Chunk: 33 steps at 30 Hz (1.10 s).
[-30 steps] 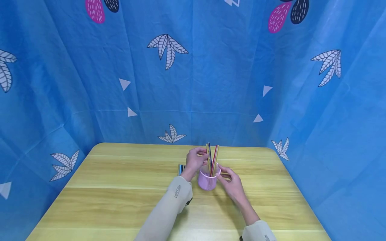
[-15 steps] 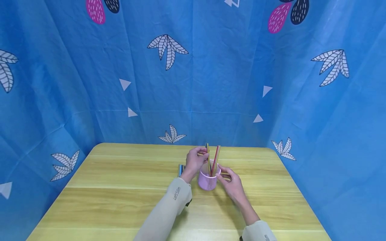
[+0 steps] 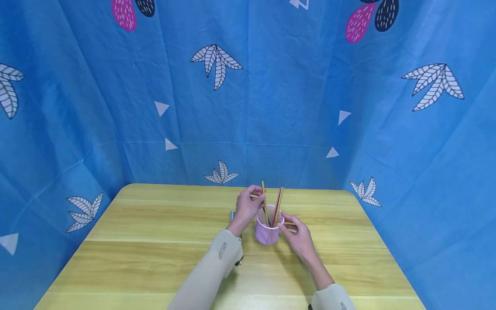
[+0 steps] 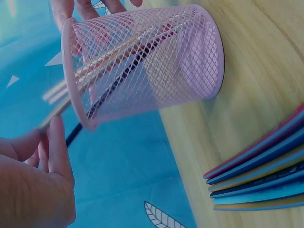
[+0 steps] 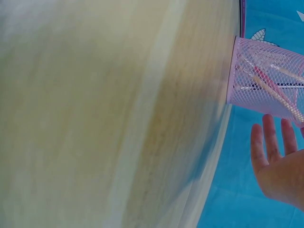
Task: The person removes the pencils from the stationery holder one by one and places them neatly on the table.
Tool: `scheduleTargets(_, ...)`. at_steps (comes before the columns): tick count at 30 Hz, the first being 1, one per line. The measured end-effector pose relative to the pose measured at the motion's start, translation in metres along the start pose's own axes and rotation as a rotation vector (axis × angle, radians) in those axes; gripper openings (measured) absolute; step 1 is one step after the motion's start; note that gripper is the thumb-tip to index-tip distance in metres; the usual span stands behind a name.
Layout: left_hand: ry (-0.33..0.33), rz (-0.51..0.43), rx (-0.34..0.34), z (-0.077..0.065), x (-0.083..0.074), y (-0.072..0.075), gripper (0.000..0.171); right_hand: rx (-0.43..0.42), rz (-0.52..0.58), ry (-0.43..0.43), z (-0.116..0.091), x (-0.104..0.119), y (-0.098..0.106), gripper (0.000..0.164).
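A pink mesh pencil cup stands upright on the table, with several pencils leaning inside it. My left hand pinches a yellow pencil between thumb and fingers; its lower end is inside the cup. In the left wrist view a dark pencil sticks out of the cup beside those fingertips, partly hidden by them. Red and yellow pencils lean toward the cup's right side. My right hand holds the cup at its right rim, thumb in front and fingers behind.
Several more pencils, red, navy, yellow and light blue, lie in a row on the wooden table left of the cup, mostly behind the left forearm in the head view. A blue patterned curtain hangs behind and on both sides.
My left hand has shifted slightly left and up, and the yellow pencil's top has moved left with it. The dark pencil's top no longer shows above the hand. The right hand and cup stay put.
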<state>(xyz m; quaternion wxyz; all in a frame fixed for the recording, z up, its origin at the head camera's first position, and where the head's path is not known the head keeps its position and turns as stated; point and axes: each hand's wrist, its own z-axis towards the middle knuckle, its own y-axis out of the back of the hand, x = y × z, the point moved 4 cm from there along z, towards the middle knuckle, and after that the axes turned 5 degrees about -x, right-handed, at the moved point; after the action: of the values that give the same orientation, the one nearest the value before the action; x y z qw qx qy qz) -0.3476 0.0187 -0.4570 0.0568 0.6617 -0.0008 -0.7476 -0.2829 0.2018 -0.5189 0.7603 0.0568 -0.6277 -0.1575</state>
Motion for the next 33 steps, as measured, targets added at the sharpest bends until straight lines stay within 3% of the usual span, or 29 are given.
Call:
scheduleTargets(23, -0.091, -0.099, 0.013, -0.012, -0.022, 0.025, 0.019, 0.002, -0.012, -0.021, 0.000, -0.001, 0.000, 0.045)
scheduleTargets(33, -0.125, -0.118, -0.012, -0.015, -0.036, 0.033, 0.020, 0.006, 0.004, -0.025, -0.002, 0.001, 0.001, 0.046)
